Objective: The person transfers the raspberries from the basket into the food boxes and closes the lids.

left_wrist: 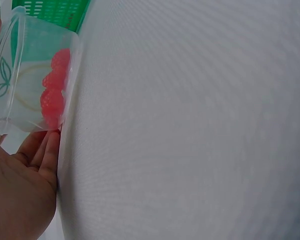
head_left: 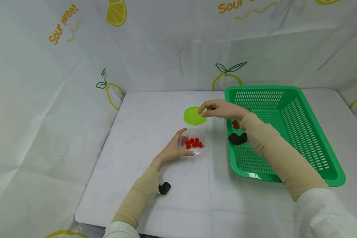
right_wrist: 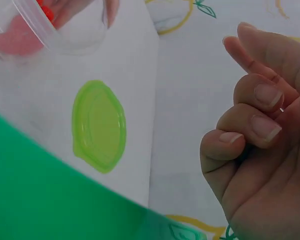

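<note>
Clear cup (left_wrist: 37, 52) stands upright on the white table (head_left: 142, 125), left of the green basket (head_left: 256, 176), with red berries (head_left: 195, 144) in its bottom; my left hand (head_left: 172, 150) is clamped round its side; steadying it seems the step, so I'd squeeze lightly, as the thin wall may flex, and press the base flat; my right hand (head_left: 220, 108) hangs by the lime-green lid (head_left: 193, 117), fingers loosely curled, with nothing I can see between them; I'd bring it clear of the rim to avoid tipping anything.
</note>
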The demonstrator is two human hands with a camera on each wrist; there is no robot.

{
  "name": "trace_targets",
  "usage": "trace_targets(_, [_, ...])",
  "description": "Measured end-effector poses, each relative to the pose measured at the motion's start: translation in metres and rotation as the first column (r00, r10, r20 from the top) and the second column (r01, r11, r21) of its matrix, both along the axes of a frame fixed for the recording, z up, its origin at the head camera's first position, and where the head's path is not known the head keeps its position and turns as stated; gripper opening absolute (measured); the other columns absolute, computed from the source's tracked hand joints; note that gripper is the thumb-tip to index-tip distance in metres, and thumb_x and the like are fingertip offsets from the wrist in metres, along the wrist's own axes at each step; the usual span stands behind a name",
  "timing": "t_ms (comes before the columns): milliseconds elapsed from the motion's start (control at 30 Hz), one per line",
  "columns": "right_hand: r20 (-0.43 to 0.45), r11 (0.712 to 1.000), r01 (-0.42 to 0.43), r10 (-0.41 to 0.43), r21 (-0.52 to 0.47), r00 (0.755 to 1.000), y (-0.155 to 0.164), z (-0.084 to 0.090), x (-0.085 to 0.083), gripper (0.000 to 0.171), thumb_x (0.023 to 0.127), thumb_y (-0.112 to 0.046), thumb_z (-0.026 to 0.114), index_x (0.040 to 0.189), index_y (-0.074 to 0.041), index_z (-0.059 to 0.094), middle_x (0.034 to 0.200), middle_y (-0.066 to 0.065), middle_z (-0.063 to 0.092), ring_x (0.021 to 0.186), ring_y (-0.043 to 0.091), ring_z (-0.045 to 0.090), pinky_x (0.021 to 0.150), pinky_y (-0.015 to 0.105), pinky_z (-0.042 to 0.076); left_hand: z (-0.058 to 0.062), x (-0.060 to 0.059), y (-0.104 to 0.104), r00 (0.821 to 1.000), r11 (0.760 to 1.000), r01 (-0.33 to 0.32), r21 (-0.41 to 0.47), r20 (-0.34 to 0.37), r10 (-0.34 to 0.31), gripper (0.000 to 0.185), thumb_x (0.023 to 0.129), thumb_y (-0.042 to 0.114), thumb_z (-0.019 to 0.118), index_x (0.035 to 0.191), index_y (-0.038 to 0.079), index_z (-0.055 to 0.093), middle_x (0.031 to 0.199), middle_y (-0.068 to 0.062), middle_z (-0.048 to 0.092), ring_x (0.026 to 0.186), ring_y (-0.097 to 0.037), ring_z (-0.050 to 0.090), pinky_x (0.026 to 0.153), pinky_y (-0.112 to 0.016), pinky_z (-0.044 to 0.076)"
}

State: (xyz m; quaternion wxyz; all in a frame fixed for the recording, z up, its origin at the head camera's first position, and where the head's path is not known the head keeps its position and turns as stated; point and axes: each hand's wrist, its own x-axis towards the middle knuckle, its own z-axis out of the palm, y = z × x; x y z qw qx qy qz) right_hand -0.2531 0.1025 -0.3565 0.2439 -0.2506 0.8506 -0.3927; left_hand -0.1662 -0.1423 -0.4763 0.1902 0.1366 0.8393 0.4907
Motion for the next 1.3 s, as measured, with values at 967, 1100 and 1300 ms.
trace_targets(967, [0.055,0.976,0.210,-0.213,0.064,0.975,0.116,-0.061,-0.008,0.035,0.093,-0.026,0.054,0.124,-0.008,0.056,0.126,0.014,0.055,0.109,0.027,0.048,0.084,0.040,0.043,-0.008,-0.002,0.000,1.000,1.000,-0.024,-0.016,-0.018,0.024,0.100,0.069,0.038,0.080,0.147,0.028,0.018,0.142,-0.005,0.041,0.136,-0.023,0.033,0.113,-0.051,0.027])
trace_targets(1100, [0.088,0.984,0.147,-0.156,0.105,0.984,0.119,-0.067,-0.008,0.033,0.094,-0.017,0.051,0.124,-0.006,0.056,0.140,0.020,0.043,0.125,0.036,0.041,0.096,0.051,0.040,-0.007,-0.002,0.000,1.000,1.000,-0.027,-0.015,-0.015,0.026,0.101,0.069,0.037,0.081,0.147,0.028,0.018,0.145,-0.006,0.037,0.139,-0.024,0.029,0.113,-0.052,0.025])
trace_targets(1300, [0.059,0.984,0.087,-0.097,0.155,0.994,0.121,-0.076,-0.010,0.031,0.093,-0.015,0.051,0.122,-0.006,0.059,0.138,0.022,0.045,0.125,0.042,0.040,0.099,0.057,0.037,-0.007,-0.002,0.000,1.000,0.999,-0.029,-0.015,-0.010,0.029,0.101,0.069,0.038,0.081,0.147,0.029,0.018,0.147,-0.006,0.035,0.140,-0.025,0.027,0.113,-0.053,0.026])
